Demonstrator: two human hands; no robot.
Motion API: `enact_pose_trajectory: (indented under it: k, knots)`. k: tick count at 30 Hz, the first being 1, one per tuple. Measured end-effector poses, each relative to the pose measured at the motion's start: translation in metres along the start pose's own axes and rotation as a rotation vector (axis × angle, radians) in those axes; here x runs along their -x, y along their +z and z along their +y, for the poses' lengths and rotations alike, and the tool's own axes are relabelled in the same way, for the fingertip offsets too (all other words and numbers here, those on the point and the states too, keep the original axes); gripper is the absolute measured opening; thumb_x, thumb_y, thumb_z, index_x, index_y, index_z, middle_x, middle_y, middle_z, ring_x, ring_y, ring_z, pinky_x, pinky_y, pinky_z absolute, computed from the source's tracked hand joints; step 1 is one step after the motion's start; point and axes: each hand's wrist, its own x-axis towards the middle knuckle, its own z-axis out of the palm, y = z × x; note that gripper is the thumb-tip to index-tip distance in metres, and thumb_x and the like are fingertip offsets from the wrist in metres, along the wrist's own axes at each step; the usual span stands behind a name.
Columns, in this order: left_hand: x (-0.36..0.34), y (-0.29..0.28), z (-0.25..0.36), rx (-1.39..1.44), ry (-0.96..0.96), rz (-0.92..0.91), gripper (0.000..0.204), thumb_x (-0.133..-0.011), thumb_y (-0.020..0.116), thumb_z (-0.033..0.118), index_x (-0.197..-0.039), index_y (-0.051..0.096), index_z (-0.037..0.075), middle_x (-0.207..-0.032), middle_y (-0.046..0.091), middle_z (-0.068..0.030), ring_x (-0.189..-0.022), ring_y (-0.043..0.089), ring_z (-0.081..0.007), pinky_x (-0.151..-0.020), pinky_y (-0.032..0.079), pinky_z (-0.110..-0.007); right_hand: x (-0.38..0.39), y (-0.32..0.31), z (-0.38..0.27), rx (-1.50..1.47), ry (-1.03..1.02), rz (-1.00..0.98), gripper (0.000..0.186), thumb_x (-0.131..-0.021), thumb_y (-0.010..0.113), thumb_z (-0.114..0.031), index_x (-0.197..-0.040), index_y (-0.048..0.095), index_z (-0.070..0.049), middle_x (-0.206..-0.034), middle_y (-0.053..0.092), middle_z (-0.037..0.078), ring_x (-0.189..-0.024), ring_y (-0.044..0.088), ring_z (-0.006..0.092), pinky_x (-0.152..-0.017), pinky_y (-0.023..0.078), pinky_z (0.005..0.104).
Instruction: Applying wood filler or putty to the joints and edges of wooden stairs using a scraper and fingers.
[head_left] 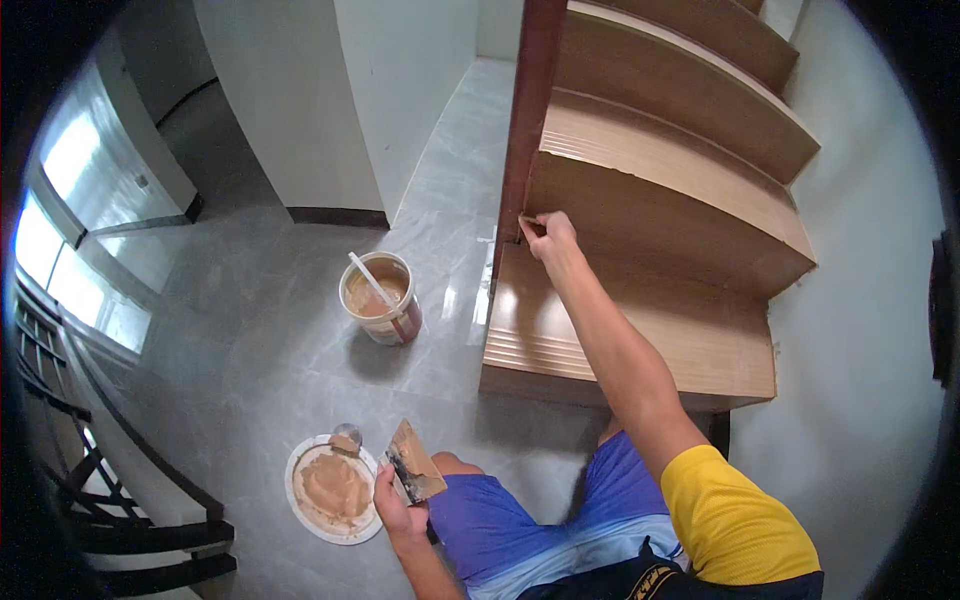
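My left hand (397,508) grips a flat putty knife (417,462), its broad blade smeared with tan paste and dark marks. Just left of it on the floor lies a white round lid (300,508) with tan paste spread in it. A small scoop-like tool (346,438) rests on the lid's far rim. My right arm reaches out over the lowest wooden step (640,335). At the left end of the riser, my right hand (550,236) is pinched against the dark red side board (527,120); whatever its fingers hold is too small to make out.
A white bucket (390,328) of tan paste stands on the grey tiled floor, a white stick (372,280) leaning in it. More wooden steps (680,130) climb away between the red board and a white wall (860,230). A dark railing (75,430) curves along the left.
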Motion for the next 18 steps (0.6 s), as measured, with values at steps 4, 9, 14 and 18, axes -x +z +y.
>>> enact_pose_trajectory:
  k: [4,9,14,18]
  knots:
    - [-0.001,0.003,-0.003,-0.014,0.007,-0.073,0.027,-0.090,0.048,0.021,-0.109,0.057,0.005,-0.101,0.064,-0.0066,-0.090,0.062,-0.0209,-0.081,0.050,-0.036,0.032,0.045,-0.021,-0.040,0.038,-0.090,0.018,-0.082,0.041,0.012,-0.099,0.045,0.008,-0.108,0.045,0.019,-0.091,0.053,0.0319,-0.084,0.058,0.0461]
    - [0.006,0.021,-0.008,0.010,0.011,-0.119,0.026,-0.090,0.047,0.021,-0.108,0.058,0.006,-0.100,0.064,-0.0060,-0.090,0.062,-0.0207,-0.080,0.050,-0.036,0.083,0.078,-0.039,-0.021,-0.026,-0.181,0.031,-0.081,0.043,0.012,-0.112,0.043,0.009,-0.113,0.046,0.021,-0.097,0.054,0.0349,-0.086,0.055,0.0490]
    - [0.012,0.029,-0.014,0.062,-0.016,-0.153,0.026,-0.090,0.047,0.021,-0.108,0.058,0.006,-0.100,0.064,-0.0067,-0.091,0.062,-0.0215,-0.081,0.050,-0.036,0.143,0.019,-0.076,0.288,-0.109,-0.652,0.033,-0.083,0.046,0.005,-0.116,0.047,0.005,-0.111,0.054,0.017,-0.100,0.059,0.0288,-0.081,0.055,0.0431]
    - [-0.004,0.046,-0.038,0.021,-0.104,-0.226,0.032,-0.089,0.044,0.018,-0.117,0.051,0.006,-0.107,0.060,-0.0072,-0.098,0.060,-0.0230,-0.085,0.050,-0.039,0.197,-0.077,-0.083,0.982,-0.411,-0.807,0.026,-0.082,0.057,-0.003,-0.107,0.057,0.002,-0.107,0.061,0.011,-0.088,0.062,0.0182,-0.073,0.052,0.0325]
